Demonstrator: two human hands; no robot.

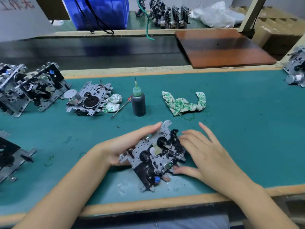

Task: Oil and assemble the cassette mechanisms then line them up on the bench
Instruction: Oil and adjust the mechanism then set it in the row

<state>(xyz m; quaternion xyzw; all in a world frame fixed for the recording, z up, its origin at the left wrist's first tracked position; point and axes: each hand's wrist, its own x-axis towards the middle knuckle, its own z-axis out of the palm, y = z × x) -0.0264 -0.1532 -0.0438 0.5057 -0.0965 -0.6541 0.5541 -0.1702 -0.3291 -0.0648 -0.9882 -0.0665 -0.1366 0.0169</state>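
A cassette mechanism, a perforated metal plate with black gears and a small blue part, is tilted above the green bench mat near its front edge. My left hand grips its left side, fingers curled over the top corner. My right hand holds the right side, fingers touching the black parts and thumb under the lower edge. An oil bottle with a green needle cap stands upright behind it. Another mechanism with a round motor lies to the bottle's left.
Stacked mechanisms sit at the far left, one more at the left edge. A patterned rag lies right of the bottle, a thin screwdriver beside it. A brown board and a dark conveyor belt lie behind.
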